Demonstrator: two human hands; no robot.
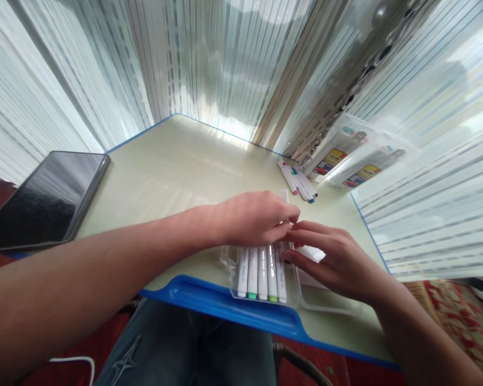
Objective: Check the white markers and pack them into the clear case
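Observation:
My left hand [261, 220] reaches across the front of the desk, fingers pinched on a white marker [285, 196] whose end sticks up behind the knuckles. Close against its fingertips is my right hand [330, 254], fingers stretched out and thumb apart from them. Whether its tips press on the marker is hidden. Below both hands lies an open clear plastic case [234, 279] with several white markers [262, 273] side by side, some with green ends. The case's clear lid [330, 308] is folded out to the right, partly under my right hand, near a white piece [312, 253].
Several loose markers [298, 179] lie at the back right. Two clear packages [356, 161] with yellow labels stand behind them against the curtain [233, 64]. A black tablet-like device [44, 198] lies at the left. The desk [173, 166] has a blue front tray [193, 292].

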